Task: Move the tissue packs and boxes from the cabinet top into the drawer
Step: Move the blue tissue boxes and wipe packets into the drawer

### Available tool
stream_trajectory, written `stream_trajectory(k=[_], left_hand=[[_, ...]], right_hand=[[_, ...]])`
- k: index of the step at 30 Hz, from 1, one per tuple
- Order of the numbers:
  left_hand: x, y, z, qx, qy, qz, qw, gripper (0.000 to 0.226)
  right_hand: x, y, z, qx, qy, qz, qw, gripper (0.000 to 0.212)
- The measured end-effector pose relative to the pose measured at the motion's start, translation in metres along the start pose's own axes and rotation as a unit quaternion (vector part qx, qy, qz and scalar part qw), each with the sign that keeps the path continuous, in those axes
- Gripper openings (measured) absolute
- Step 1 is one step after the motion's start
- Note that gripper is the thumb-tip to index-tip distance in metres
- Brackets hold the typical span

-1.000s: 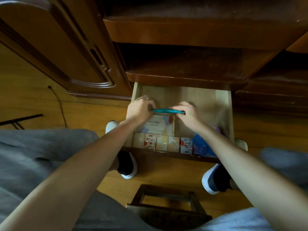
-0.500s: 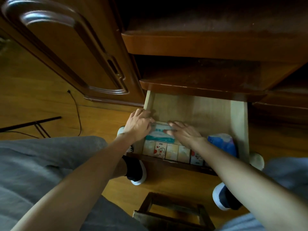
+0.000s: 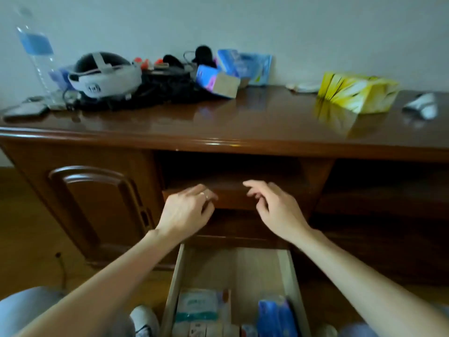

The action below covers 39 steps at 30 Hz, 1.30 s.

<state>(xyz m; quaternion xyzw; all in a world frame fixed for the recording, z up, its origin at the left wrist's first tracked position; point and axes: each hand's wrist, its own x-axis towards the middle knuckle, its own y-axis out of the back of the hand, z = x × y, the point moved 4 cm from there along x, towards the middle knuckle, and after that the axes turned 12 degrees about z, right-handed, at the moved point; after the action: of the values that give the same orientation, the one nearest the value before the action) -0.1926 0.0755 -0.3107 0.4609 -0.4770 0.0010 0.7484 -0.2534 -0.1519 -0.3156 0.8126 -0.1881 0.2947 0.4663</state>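
Tissue boxes and packs split between two places: yellow cardboard tissue box with white streaks [image 3: 357, 94] lying on the right of the glossy dark-brown wooden counter [image 3: 243, 122], blue-and-pink soft tissue pack [image 3: 213, 80] tilted near the clutter at the back centre, pale-blue flat pack [image 3: 252, 65] leaning against the wall just behind it. Already down in the open pale-wood drawer [image 3: 178, 276]: white-and-teal pack [image 3: 196, 306], blue pack [image 3: 274, 317], row of small packs at the front edge. Between placements, by the look of it; roughly half done. Left hand [image 3: 187, 215] with a ring, and right hand [image 3: 277, 207], both empty with fingers loosely spread, raised in front of the shelf above the drawer, well short of the top. Next: reach up and over the counter edge, likely for the yellow box or the tilted pack, without snagging the black cables beside it. No legible writing anywhere; print on packs too blurred to read.
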Motion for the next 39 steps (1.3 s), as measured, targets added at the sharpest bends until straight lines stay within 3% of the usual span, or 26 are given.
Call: stream_trajectory(k=[2, 4, 5, 9, 14, 19, 22, 27, 30, 34, 39], left_hand=[[0.052, 0.038, 0.015, -0.003, -0.029, 0.09, 0.995, 0.02], [0.097, 0.063, 0.024, -0.001, -0.035, 0.139, 0.99, 0.018], [0.117, 0.069, 0.025, 0.002, -0.03, 0.147, 0.989, 0.016], [0.175, 0.06, 0.008, 0.025, 0.035, 0.096, 0.994, 0.025], [0.229, 0.017, -0.014, 0.062, 0.068, 0.022, 0.996, 0.046], [0.292, -0.036, -0.009, 0.108, 0.022, -0.005, 0.994, 0.056], [0.328, -0.066, -0.02, 0.152, 0.026, -0.028, 0.988, 0.06], [0.339, -0.117, -0.048, 0.162, 0.092, -0.037, 0.982, 0.058], [0.354, -0.139, -0.038, 0.185, 0.14, -0.008, 0.973, 0.074], [0.368, -0.161, -0.041, 0.216, 0.139, 0.034, 0.966, 0.061], [0.373, -0.171, -0.049, 0.186, 0.134, 0.027, 0.973, 0.067]], right_hand=[[0.051, 0.052, -0.009, -0.028, 0.031, 0.097, 0.994, 0.049], [0.097, 0.088, -0.008, -0.079, 0.031, 0.131, 0.988, 0.05], [0.116, 0.097, -0.002, -0.111, 0.013, 0.108, 0.988, 0.049], [0.144, 0.089, 0.031, -0.206, -0.08, -0.111, 0.969, 0.05], [0.164, 0.085, 0.042, -0.25, 0.021, -0.017, 0.968, 0.043], [0.213, 0.086, 0.067, -0.256, 0.031, -0.015, 0.966, 0.042], [0.239, 0.07, 0.096, -0.243, -0.007, -0.017, 0.97, 0.043], [0.299, 0.038, 0.157, -0.3, -0.044, -0.022, 0.953, 0.026], [0.351, 0.024, 0.208, -0.352, -0.13, -0.096, 0.922, 0.047], [0.392, 0.007, 0.282, -0.367, -0.252, -0.158, 0.882, 0.06], [0.405, -0.007, 0.305, -0.326, -0.246, -0.181, 0.895, 0.069]])
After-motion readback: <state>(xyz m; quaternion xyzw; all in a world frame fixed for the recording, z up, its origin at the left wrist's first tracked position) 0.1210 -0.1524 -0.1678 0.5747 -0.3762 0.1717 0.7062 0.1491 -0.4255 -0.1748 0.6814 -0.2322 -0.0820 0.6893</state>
